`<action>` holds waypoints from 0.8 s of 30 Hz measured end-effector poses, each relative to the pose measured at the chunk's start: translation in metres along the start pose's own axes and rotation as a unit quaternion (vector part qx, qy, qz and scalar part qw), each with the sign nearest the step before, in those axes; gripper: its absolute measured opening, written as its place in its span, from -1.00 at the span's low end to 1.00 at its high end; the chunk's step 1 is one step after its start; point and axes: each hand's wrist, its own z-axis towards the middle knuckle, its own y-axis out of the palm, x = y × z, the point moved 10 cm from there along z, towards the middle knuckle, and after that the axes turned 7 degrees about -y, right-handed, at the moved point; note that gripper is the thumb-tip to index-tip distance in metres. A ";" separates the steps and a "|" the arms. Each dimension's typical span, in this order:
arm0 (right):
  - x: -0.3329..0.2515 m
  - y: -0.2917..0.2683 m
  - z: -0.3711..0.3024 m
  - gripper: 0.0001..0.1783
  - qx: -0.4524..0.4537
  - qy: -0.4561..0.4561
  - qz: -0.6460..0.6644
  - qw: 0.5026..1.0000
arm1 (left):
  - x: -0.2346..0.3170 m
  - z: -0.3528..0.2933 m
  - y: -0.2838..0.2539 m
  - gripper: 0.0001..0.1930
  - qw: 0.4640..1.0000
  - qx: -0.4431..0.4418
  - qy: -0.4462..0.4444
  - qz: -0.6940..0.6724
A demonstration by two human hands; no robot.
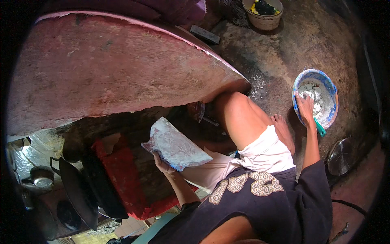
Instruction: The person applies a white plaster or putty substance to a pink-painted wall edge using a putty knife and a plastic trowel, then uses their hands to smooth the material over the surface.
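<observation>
My left hand (163,163) grips the lower left edge of a flat, irregular grey-white sheet piece (176,144), smeared with pale material and ragged along that side. The piece is held tilted above my lap. My right hand (305,106) reaches over the near left side of a blue-and-white bucket (334,97), fingers partly spread at the white paste (316,96) inside. The fingertips are hard to make out against the paste. A green handle (320,128) sticks out over the bucket's near rim, beside my right wrist; its other end is hidden.
A large reddish-brown curved panel (122,65) with a pale pink edge spans the upper left. Another bucket (266,20) stands at the far side. White crumbs (256,87) dot the floor. A round metal lid (340,156) lies at right; a dark wok (77,191) and metal pot (42,177) are at left.
</observation>
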 end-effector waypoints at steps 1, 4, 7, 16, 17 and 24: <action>0.000 0.001 0.002 -0.26 -0.012 0.004 -0.003 1.000 | -0.001 0.000 -0.001 -0.44 1.000 0.006 -0.009 -0.011; 0.001 -0.002 0.006 -0.24 -0.015 0.006 -0.026 1.000 | -0.008 0.002 0.003 -0.41 0.999 0.014 -0.034 -0.040; -0.001 -0.004 0.010 -0.22 0.006 0.010 -0.062 0.998 | -0.001 0.002 0.018 -0.37 1.000 -0.016 0.021 0.005; 0.009 0.004 0.011 -0.07 0.008 0.044 -0.100 0.994 | -0.012 0.006 -0.001 -0.42 0.998 0.038 -0.034 -0.043; 0.012 0.006 0.012 -0.06 0.006 0.050 -0.095 0.994 | -0.014 0.006 -0.003 -0.42 0.997 0.035 -0.036 -0.051; 0.026 0.009 0.017 -0.01 0.029 0.063 -0.105 0.992 | -0.020 0.005 -0.007 -0.48 0.995 0.023 -0.043 -0.083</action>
